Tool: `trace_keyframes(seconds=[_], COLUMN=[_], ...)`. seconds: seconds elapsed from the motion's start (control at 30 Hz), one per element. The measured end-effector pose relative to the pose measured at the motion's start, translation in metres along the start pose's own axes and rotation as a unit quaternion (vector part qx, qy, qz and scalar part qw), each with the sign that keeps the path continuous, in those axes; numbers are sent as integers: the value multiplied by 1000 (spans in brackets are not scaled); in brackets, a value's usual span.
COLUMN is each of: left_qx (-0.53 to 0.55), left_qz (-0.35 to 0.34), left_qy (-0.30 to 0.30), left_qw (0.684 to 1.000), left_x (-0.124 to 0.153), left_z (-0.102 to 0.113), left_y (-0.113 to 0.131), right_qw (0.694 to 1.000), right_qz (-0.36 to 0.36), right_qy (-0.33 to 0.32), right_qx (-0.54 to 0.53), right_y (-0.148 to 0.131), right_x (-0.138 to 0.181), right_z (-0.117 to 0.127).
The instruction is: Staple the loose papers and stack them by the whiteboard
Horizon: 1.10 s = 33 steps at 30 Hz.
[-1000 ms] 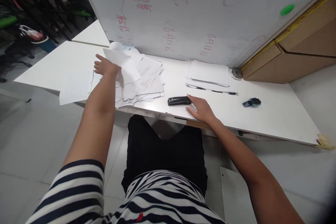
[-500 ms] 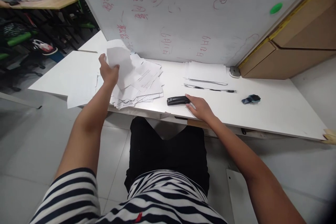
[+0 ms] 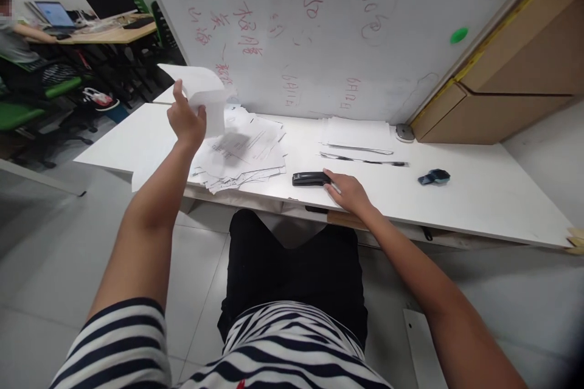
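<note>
My left hand (image 3: pixel 187 120) is closed on a sheet of paper (image 3: pixel 207 88), raised above a messy pile of printed sheets (image 3: pixel 250 149) on the white table (image 3: pixel 483 194). Whether it grips one sheet or more I cannot tell. My right hand (image 3: pixel 349 190) has its fingers around the end of a black stapler (image 3: pixel 310 179), which lies on the table near the front edge. Another white sheet (image 3: pixel 148 164) hangs over the edge by my left forearm.
Behind the table stands a whiteboard (image 3: pixel 333 30) with red writing. A paper stack (image 3: pixel 356 132), two thin strips, a dark wristwatch (image 3: pixel 434 177) and a small grey device (image 3: pixel 404 132) lie to the right. Cardboard boxes (image 3: pixel 497 112) stand at the back right. A person sits far left.
My left hand has lifted the paper higher off the pile, and the sheet now curls upward. The right hand stays on the stapler. My view has tilted up and left.
</note>
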<state>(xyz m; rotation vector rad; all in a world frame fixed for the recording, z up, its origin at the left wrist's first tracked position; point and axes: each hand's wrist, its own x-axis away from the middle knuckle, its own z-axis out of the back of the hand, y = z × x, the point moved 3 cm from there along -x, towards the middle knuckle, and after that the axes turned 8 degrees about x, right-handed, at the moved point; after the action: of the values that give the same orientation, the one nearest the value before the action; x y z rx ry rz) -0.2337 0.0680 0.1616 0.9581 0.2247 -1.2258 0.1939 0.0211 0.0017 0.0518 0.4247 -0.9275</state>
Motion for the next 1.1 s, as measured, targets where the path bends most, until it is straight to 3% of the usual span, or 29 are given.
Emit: trace_keyframes(seconds=[0.13, 0.27, 0.4, 0.47, 0.57, 0.7, 0.83, 0.97, 1.03, 1.1], left_qx=[72, 207, 335, 377, 407, 442, 495, 536, 537, 530], left_qz=[-59, -143, -161, -141, -82, 52, 176, 222, 226, 209], left_qy=[-37, -88, -123, -133, -194, -318, -362, -373, -364, -323], left_qw=[995, 964, 920, 906, 889, 837, 770, 724, 727, 756], left_x=[5, 42, 98, 124, 156, 192, 221, 238, 241, 239], left_z=[3, 0, -6, -12, -31, -60, -78, -86, -87, -82], left_y=[28, 81, 134, 152, 164, 167, 170, 174, 173, 170], right_qw=[1000, 999, 977, 942, 894, 858, 824, 831, 852, 886], right_qz=[1, 2, -86, -133, -173, -245, -319, -342, -336, -315], right_qy=[1, 10, 121, 174, 189, 188, 192, 179, 170, 148], right_qx=[-7, -39, -152, -253, -369, -411, -427, -401, -363, -308], right_y=[1, 3, 3, 1, -4, -6, -8, -11, -11, -11], right_x=[-1, -1, 5, 10, 19, 33, 45, 47, 47, 47], right_z=[-1, -2, 17, 34, 63, 86, 89, 91, 95, 101])
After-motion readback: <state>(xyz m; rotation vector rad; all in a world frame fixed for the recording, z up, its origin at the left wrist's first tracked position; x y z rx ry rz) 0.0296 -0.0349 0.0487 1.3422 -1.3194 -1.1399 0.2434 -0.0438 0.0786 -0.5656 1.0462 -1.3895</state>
